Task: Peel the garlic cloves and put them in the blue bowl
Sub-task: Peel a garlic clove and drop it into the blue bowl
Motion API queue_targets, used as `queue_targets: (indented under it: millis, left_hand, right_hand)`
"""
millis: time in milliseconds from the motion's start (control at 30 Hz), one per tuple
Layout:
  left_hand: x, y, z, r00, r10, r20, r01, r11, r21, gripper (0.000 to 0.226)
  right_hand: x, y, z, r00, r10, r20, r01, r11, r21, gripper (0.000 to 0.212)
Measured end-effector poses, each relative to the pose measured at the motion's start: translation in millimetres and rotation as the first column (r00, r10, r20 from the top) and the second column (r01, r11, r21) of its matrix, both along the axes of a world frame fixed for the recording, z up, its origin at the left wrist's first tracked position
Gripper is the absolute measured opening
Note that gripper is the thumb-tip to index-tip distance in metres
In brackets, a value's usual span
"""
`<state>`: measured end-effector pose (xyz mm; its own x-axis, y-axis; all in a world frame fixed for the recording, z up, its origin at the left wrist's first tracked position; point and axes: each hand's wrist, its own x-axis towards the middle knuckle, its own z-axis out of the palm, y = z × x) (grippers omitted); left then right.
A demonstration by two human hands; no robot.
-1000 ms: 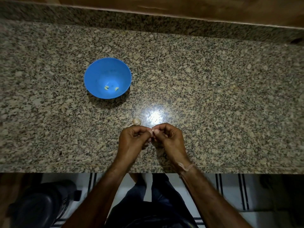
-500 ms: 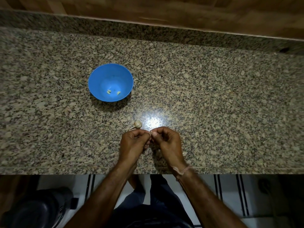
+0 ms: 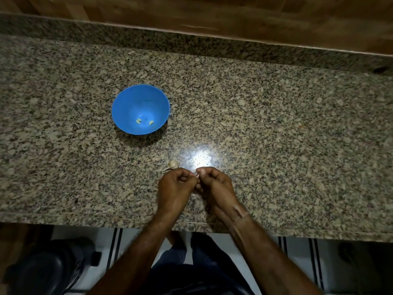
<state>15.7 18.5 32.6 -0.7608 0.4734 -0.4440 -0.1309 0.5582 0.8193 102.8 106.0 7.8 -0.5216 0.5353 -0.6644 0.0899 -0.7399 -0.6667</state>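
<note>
A blue bowl [image 3: 136, 103] stands on the granite counter [image 3: 276, 128], left of centre, with two peeled cloves [image 3: 144, 122] at its bottom. Part of a garlic bulb [image 3: 173, 164] lies on the counter just beyond my left hand. My left hand [image 3: 174, 191] and my right hand [image 3: 214, 187] meet above the counter's near edge, fingertips together. Between them they pinch a small garlic clove [image 3: 197, 176], almost wholly hidden by the fingers.
A wooden wall panel [image 3: 234, 15] rises behind the counter's raised back edge. Below the near edge I see a striped floor [image 3: 297, 258] and a dark rounded object [image 3: 44, 267] at the lower left.
Both hands stay together pinching the clove, with only small finger movements. The view has tilted a little, so the bowl and the counter sit lower in the frame.
</note>
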Motion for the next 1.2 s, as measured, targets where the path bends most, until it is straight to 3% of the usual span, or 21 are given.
queue_targets:
  millis: [100, 233, 500, 667, 967, 1100, 1133, 1200]
  left_hand:
    - [5.1, 3.6, -2.3, 0.999, -0.012, -0.040, 0.011, 1.000, -0.028, 0.007]
    - [9.1, 8.6, -2.6, 0.995, 0.056, -0.082, -0.062, 0.995, -0.079, 0.012]
    - [8.0, 13.9, 2.2, 0.994, 0.097, -0.055, -0.093, 0.993, 0.071, 0.004]
    - [7.6, 9.4, 5.2, 0.986, 0.076, -0.146, -0.066, 0.995, 0.073, 0.009]
    - [14.1, 7.5, -6.5, 0.973, 0.212, -0.087, -0.211, 0.977, 0.026, 0.007]
    - [18.0, 5.7, -2.4, 0.968, 0.136, -0.209, -0.130, 0.991, 0.039, 0.011]
    - [18.4, 4.5, -1.2, 0.962, 0.104, -0.251, -0.094, 0.994, 0.052, 0.012]
    - [17.3, 3.1, -0.8, 0.953, 0.079, -0.293, -0.059, 0.995, 0.077, 0.011]
  right_hand:
    - [-0.1, 10.0, -0.6, 1.000, -0.010, 0.003, 0.010, 0.999, -0.045, 0.014]
    - [4.5, 25.2, 0.7, 0.999, 0.041, -0.009, -0.041, 0.999, 0.022, 0.011]
    - [13.9, 32.2, 8.1, 0.961, 0.276, -0.007, -0.270, 0.945, 0.187, 0.013]
    - [12.8, 33.5, 11.9, 0.949, 0.306, 0.079, -0.315, 0.897, 0.310, 0.011]
    - [15.4, 24.2, 16.6, 0.910, 0.319, 0.263, -0.413, 0.666, 0.621, 0.005]
    - [16.2, 22.1, 23.8, 0.899, 0.314, 0.306, -0.438, 0.628, 0.644, 0.008]
    - [16.3, 22.5, 25.0, 0.896, 0.319, 0.310, -0.444, 0.642, 0.624, 0.009]
    - [16.4, 23.9, 23.2, 0.908, 0.327, 0.260, -0.417, 0.762, 0.496, 0.014]
